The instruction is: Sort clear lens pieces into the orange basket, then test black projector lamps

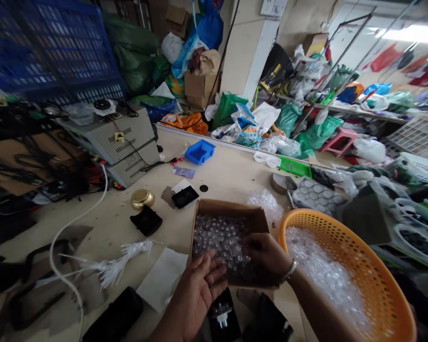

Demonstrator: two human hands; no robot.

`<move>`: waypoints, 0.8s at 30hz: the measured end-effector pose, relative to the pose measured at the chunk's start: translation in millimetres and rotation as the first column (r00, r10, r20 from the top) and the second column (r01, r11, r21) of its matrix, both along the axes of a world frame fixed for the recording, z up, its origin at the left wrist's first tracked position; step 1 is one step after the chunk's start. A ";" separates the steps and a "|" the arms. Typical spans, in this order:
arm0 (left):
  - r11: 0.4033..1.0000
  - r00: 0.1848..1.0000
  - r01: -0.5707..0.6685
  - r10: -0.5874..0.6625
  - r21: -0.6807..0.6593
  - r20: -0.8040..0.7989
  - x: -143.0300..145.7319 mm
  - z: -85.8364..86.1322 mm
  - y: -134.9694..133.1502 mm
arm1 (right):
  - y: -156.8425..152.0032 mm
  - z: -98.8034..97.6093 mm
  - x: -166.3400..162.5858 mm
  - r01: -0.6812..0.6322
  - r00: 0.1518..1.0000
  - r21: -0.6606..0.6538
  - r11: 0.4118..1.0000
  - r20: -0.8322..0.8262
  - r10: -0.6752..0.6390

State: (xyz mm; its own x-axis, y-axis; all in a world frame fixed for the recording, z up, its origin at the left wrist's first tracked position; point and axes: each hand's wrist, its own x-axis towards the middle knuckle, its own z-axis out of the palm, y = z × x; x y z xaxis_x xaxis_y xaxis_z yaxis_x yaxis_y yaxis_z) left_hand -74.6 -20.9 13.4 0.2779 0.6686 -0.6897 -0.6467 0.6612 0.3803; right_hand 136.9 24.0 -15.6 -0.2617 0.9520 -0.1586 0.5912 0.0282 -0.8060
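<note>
A cardboard box [231, 207] stands on the table in front of me, holding many small clear parts [221, 232] with shiny round centers. My left hand [201, 285] is at the box's near left edge, palm turned up, fingers spread and nothing in it. Inside the box, at its right side, my right hand [261, 251] reaches down to the small parts. Its fingers are curled, and what they pinch, if anything, is hidden. Just below the box lies a black casing [223, 318] with a clear-and-metal piece on it.
At right is an orange basket [381, 270] of clear plastic pieces. A pile of clear pieces [265, 205] lies behind the box. Leftward are black casings [146, 221], a gold round part [142, 198], white ties [128, 256] and a white cable [62, 228]. A blue bin [200, 152] stands farther back.
</note>
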 end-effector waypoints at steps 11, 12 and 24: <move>0.986 0.998 -0.048 0.041 0.160 0.050 29.7 3.2 9.5 | -21.8 25.7 -27.3 -0.025 0.934 -0.104 0.994 -0.357 -0.014; 0.985 0.998 -0.054 0.048 0.166 0.040 28.9 2.7 10.2 | -22.2 26.1 -26.7 -0.044 0.929 -0.114 0.992 -0.370 -0.001; 0.984 0.984 -0.124 0.105 0.127 0.147 -19.5 4.7 18.6 | 29.8 -8.8 -13.9 -0.048 0.831 -0.057 0.997 0.551 0.071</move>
State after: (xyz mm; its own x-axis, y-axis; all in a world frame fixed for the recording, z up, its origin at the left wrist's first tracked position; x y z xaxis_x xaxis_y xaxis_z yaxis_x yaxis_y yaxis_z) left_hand -94.1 -2.4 18.2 0.2812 0.7859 -0.5507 -0.7678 0.5285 0.3622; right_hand 123.0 53.7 -24.4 -0.1755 0.9274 -0.3303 0.9364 0.0537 -0.3467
